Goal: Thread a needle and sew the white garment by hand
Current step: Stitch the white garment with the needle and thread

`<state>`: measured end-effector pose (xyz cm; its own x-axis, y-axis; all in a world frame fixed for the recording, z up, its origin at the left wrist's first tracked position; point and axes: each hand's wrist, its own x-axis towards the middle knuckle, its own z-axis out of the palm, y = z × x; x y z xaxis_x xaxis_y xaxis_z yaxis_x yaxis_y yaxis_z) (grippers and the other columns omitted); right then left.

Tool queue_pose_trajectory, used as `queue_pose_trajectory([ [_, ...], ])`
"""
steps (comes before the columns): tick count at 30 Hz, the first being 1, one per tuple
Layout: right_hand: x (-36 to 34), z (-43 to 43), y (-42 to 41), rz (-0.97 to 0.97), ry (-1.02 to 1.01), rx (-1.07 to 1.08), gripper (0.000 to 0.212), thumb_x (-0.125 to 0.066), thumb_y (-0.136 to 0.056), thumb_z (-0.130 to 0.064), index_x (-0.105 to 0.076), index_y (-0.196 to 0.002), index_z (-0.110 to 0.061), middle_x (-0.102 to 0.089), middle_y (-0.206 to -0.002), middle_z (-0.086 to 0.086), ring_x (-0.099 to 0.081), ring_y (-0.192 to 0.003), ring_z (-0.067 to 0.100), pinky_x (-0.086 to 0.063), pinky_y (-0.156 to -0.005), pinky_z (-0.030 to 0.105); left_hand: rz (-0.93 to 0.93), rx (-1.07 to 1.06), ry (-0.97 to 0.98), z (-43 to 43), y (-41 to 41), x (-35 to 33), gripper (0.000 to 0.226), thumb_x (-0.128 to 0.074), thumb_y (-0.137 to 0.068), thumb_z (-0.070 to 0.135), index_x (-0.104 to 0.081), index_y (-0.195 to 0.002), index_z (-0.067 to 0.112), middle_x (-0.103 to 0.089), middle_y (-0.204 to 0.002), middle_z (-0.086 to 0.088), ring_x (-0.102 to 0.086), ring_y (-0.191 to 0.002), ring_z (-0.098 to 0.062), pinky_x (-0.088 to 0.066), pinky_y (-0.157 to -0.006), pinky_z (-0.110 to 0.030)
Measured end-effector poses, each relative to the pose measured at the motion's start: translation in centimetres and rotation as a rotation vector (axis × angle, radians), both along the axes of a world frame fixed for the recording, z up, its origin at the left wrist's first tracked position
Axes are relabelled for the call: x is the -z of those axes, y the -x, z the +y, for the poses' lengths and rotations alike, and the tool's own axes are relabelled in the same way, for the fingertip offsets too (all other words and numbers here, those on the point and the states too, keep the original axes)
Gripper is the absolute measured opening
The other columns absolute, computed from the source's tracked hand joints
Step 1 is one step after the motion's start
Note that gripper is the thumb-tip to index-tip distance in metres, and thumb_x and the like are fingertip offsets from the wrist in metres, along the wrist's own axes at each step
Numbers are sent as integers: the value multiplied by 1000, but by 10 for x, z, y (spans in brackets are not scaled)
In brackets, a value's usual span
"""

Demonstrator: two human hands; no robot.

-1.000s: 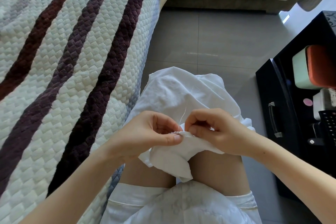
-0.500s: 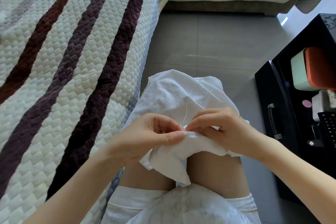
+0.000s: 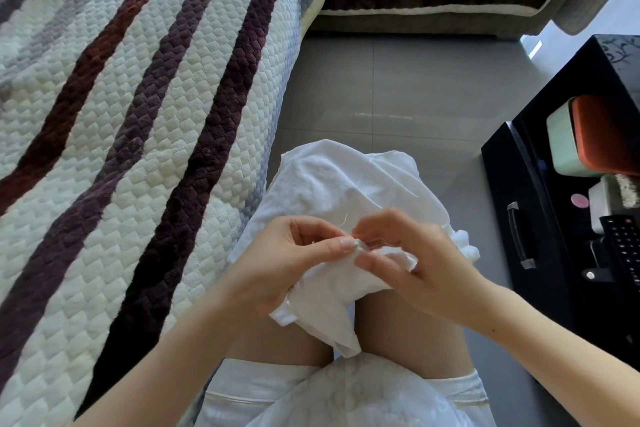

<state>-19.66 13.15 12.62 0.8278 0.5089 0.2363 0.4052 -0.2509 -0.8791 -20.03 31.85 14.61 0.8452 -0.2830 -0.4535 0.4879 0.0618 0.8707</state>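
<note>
The white garment [image 3: 332,184] lies crumpled over my knees, with one corner hanging down between my legs. My left hand [image 3: 284,263] pinches a folded edge of it between thumb and fingers. My right hand [image 3: 415,260] meets it fingertip to fingertip, its fingers curled and pinching at the same edge. A thin white thread [image 3: 345,218] rises from between the fingertips. The needle is too small to make out.
A quilted sofa cover [image 3: 121,149] with dark stripes fills the left side. Grey floor tiles [image 3: 398,90] stretch ahead. A black cabinet [image 3: 526,218] with a handle stands at the right, holding a green and orange box [image 3: 588,139] and a remote [image 3: 623,246].
My right hand has shifted a little, its fingers now lower and curled closer over the fabric edge. My left hand keeps its pinch. The thread above the fingertips looks shorter.
</note>
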Motion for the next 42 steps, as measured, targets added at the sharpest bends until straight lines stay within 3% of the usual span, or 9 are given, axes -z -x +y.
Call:
queue_pose_trajectory([
  [5,9,10,4,-271,-12,183,9,-56,-93,-22,-65,-93,-20,-70,-87,-7,-66,-77,8,-51,-64,29,14,-72,48,-7,2,2,11,-68,-66,14,-74,-73,7,-73,-73,-4,-68,-72,-8,-50,-66,-12],
  [10,5,11,7,-364,-62,340,16,-56,-94,-27,-65,-84,-20,-63,-104,-2,-57,-101,20,-45,-85,31,61,-154,120,-12,4,1,12,-70,-61,12,-75,-70,6,-73,-74,-7,-69,-72,-10,-51,-65,-12],
  [16,-12,3,19,-228,-311,337,6,-55,-90,-14,-60,-87,-15,-66,-91,1,-64,-96,24,-49,-86,36,72,-191,-54,-18,2,8,7,-73,-73,7,-75,-68,11,-71,-70,-2,-65,-69,-6,-51,-67,-13],
  [19,-25,-3,13,95,-510,367,10,-56,-91,-18,-53,-86,-10,-68,-77,7,-70,-78,29,-54,-80,37,115,-212,-19,-19,2,8,15,-71,-75,5,-74,-65,15,-71,-70,3,-65,-70,-2,-49,-68,-11],
  [23,-39,-20,-5,463,-733,352,8,-60,-77,-22,-57,-77,-14,-55,-57,8,-58,-51,26,-56,-63,40,238,-285,97,-16,-3,8,9,-73,-62,15,-76,-70,16,-71,-75,4,-67,-76,-4,-49,-78,-21],
  [30,-43,-57,-21,445,-778,411,10,-57,-82,-20,-52,-78,-14,-43,-56,1,-44,-47,16,-48,-55,26,362,-224,312,-1,-16,5,16,-79,-53,18,-67,-64,17,-54,-68,3,-49,-67,-11,-39,-71,-24],
  [33,-44,-71,-28,428,-799,501,12,-46,-89,-15,-50,-78,-16,-38,-56,-2,-36,-46,11,-41,-50,21,254,-256,335,6,-29,-8,6,-69,-60,8,-65,-56,12,-59,-71,-3,-54,-68,-15,-41,-72,-26],
  [37,-42,-73,-43,325,-673,592,9,-52,-87,-19,-51,-78,-17,-28,-57,0,-23,-52,13,-24,-50,20,-4,-136,266,10,-51,-38,19,-56,-70,13,-60,-52,14,-54,-58,-1,-55,-60,-15,-50,-64,-22],
  [42,-31,-33,-58,161,-340,487,11,-51,-87,-13,-57,-80,-18,-41,-56,-6,-30,-54,10,-28,-51,15,-328,84,75,3,-69,-76,19,-52,-80,16,-67,-67,15,-33,-44,6,-30,-46,-12,-29,-51,-22],
])
